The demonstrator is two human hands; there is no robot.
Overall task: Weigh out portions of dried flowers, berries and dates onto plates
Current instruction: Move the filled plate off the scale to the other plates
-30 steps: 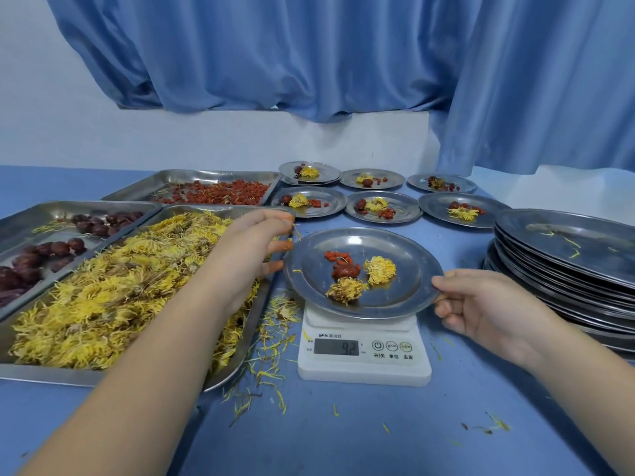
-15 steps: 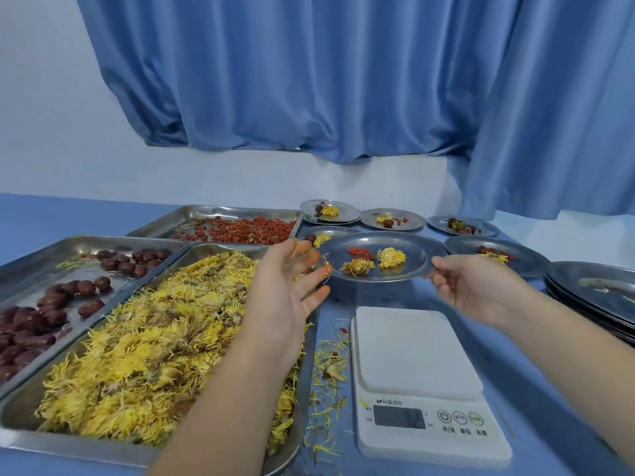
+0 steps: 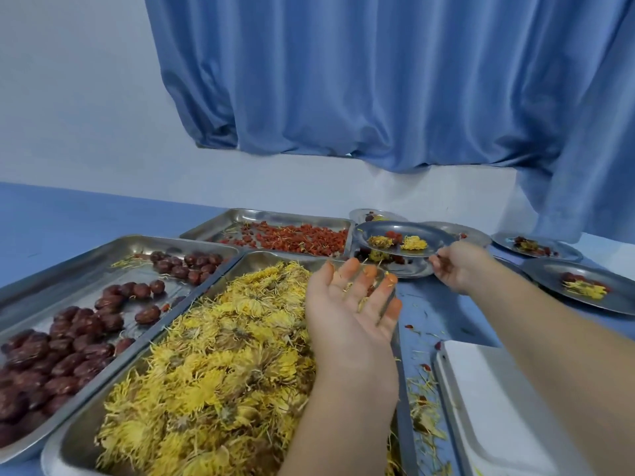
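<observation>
Pinches rim of portioned plate (image 3: 437,234) with right hand (image 3: 458,266), holding it above filled plates (image 3: 549,273) at table's far side. Spreads left hand (image 3: 350,304) open, gripping nothing, over flower tray (image 3: 261,257). Seemingly completes one portion among several; leaves scale (image 3: 498,407) bare for more.

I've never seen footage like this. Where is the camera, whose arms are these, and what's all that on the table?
There is no machine here: a person wears a camera on the head, so you look down along their arms. The left hand is open, palm up, above a tray of yellow dried flowers. The right hand pinches the rim of a steel plate carrying flowers and red pieces. Further left lie dark dates and red berries. More filled plates sit at right; the white scale is bottom right.
</observation>
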